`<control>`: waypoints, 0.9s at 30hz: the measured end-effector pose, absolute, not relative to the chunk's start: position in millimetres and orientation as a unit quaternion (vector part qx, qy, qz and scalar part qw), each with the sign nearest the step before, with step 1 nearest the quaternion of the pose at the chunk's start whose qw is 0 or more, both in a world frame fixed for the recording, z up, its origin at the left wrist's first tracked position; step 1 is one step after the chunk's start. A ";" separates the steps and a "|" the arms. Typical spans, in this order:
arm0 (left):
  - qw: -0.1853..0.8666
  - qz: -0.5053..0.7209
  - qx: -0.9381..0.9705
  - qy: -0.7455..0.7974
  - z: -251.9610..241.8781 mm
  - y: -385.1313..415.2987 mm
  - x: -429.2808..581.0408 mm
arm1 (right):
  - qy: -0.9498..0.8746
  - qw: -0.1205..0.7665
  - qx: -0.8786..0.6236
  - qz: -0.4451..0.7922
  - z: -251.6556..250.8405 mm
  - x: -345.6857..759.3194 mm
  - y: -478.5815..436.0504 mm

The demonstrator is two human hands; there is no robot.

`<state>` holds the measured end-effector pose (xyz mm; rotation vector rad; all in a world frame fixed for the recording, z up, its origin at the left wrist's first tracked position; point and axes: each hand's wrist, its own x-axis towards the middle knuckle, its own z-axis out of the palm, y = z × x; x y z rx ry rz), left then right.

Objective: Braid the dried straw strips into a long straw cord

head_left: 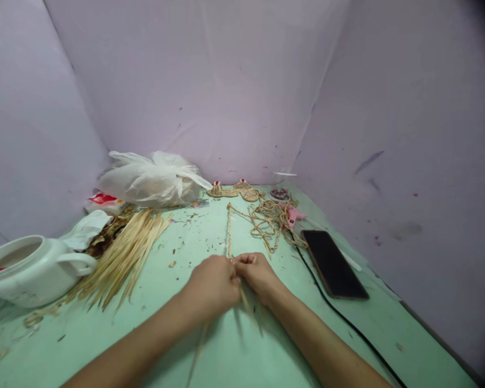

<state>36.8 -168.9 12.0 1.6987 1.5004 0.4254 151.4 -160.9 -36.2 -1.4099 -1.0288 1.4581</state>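
My left hand point(212, 283) and my right hand point(258, 274) meet knuckle to knuckle at the middle of the green table point(234, 355). Both are closed in a pinch on a thin braided straw cord point(228, 229) that runs straight away from them toward the back wall. Loose straw ends trail down from under my hands toward me. A pile of dry straw strips point(125, 256) lies to the left of my left hand.
A white lidded pot point(32, 269) stands at the left edge, a white plastic bag point(153, 180) behind the straw. Coiled straw rope point(270, 218), small woven pieces point(234, 189), a pink glue gun point(294, 214), a dark phone point(332, 263) and a black cable point(347, 320) lie at the right.
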 end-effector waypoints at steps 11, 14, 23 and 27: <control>0.681 0.165 0.497 0.511 -9.8 -138.1 23.9 | -0.479 0.366 -0.475 0.641 -35.4 160.5 -156.4; 0.594 0.137 0.546 0.574 -11.3 -141.0 28.2 | -0.588 0.307 -0.528 0.530 -36.5 163.8 -156.2; 0.407 0.201 0.647 0.613 -31.5 -142.8 37.6 | -0.752 0.103 -0.646 0.084 -9.4 155.0 -183.4; 0.494 0.240 0.567 0.614 -24.2 -148.9 40.1 | -0.764 0.062 -0.638 0.074 -0.7 145.4 -195.3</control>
